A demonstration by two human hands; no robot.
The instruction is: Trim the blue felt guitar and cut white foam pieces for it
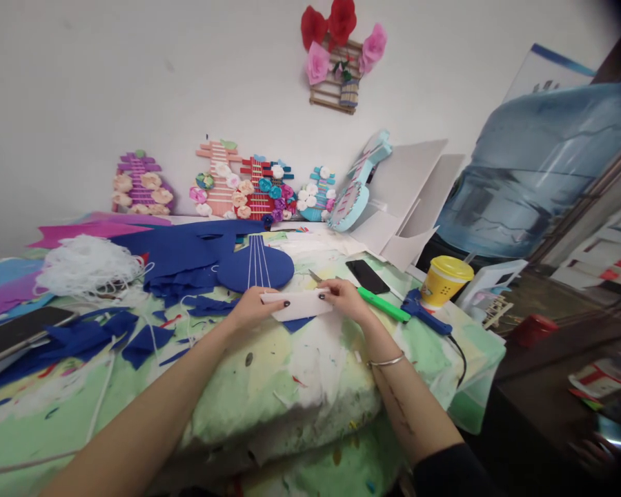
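A small white strip point(301, 306) is stretched between my two hands over the near part of the table. My left hand point(256, 307) pinches its left end, thumb on top. At its right end, my right hand point(340, 298) closes thumb and fingers on it. A blue fabric piece point(297, 324) shows just under the strip's lower edge. Behind my left hand lies a round blue shape point(279, 266) with white strings running along it. The tip of a pointed metal tool point(314, 276) shows beside my right fingers.
Blue fabric scraps and a white yarn heap point(87, 266) lie left. To the right are a black phone point(367, 276), green cutter point(383, 304), blue glue gun point(425, 312) and yellow cup point(446, 281). Decorated instrument shapes point(220, 179) lean on the wall.
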